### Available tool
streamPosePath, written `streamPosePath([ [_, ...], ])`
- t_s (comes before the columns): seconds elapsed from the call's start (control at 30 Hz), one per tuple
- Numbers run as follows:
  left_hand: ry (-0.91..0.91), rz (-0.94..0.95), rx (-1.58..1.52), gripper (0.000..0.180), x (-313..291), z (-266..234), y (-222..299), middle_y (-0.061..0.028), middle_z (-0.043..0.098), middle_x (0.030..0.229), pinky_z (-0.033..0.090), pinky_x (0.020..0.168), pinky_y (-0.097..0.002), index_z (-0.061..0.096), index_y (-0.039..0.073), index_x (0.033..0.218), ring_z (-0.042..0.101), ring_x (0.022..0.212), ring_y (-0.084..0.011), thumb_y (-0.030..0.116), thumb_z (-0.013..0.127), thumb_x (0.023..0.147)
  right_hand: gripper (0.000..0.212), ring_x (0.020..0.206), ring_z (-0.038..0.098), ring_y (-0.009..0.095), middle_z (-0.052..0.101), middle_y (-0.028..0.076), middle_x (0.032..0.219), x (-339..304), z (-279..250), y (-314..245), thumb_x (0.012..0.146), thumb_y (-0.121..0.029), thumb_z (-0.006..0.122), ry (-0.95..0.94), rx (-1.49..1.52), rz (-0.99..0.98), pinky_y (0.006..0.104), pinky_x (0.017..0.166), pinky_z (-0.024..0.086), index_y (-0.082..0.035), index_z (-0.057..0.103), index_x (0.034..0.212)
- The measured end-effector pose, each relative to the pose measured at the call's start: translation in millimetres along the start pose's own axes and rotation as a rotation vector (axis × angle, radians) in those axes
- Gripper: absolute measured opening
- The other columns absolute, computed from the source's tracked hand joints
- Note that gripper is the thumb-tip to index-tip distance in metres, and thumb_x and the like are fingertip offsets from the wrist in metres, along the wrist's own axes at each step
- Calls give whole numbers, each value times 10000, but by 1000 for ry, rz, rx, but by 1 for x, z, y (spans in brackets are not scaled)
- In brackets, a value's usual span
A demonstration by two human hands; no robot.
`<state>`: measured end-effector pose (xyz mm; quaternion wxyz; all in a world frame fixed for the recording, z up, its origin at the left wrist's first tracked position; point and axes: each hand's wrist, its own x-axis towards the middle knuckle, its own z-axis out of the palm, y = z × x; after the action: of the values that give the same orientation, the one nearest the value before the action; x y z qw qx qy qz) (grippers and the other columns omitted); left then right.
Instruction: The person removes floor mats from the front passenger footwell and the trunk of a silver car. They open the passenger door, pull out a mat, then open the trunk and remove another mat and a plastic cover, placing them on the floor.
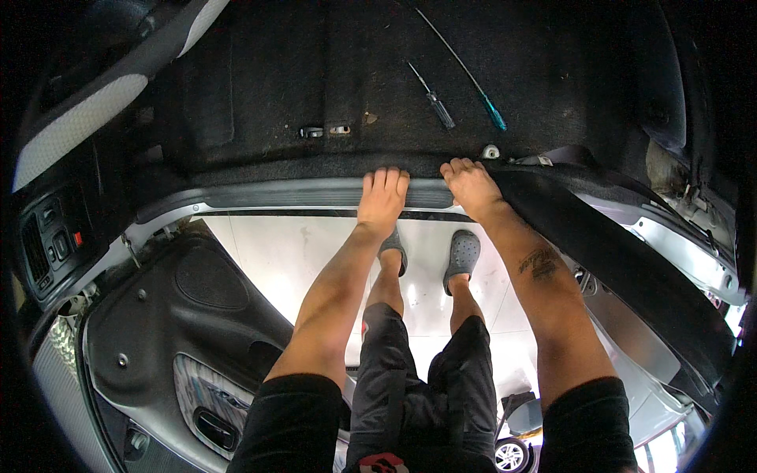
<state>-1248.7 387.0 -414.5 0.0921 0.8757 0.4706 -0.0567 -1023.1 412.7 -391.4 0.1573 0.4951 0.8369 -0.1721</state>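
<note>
Both my hands are at the door sill trim (307,191), a long dark ribbed strip along the bottom of a car's door opening. My left hand (384,197) is closed over it near the middle, fingers curled across the far edge. A short way to the right, my right hand (471,188) is closed over the same strip, its fingertips at the carpet edge; its thumb is partly hidden. Beyond my hands, a short screwdriver (435,102) with a dark clear handle and a longer one with a teal handle (494,115) lie on the black carpet (276,71).
An open door (213,284) stands at the left. A long black panel (607,252) slants down the right side, near a seat belt (568,156). A round bolt fitting (490,151) sticks up beyond my right hand. A metal bracket (311,132) sits in the carpet.
</note>
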Motion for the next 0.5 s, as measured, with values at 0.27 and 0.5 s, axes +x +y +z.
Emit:
streamPosePath([
  [0.27,-130,13,-29,621,8,-2,-6,-71,521,1241,394,966,-450,512,111,1358,494,1155,-272,100,734,777,658,1253,584,275,624,105,1263,6,-14,3,693,-117,893,-159,124,20,399,1064,493,-36,598,1276],
  [0.5,-78,43,13,609,-3,-1,-6,-74,509,1348,381,1082,-467,493,102,1419,467,1288,-254,161,703,849,628,1233,591,289,626,114,1250,6,-16,5,731,-103,862,-160,141,22,387,1062,501,-16,601,1296],
])
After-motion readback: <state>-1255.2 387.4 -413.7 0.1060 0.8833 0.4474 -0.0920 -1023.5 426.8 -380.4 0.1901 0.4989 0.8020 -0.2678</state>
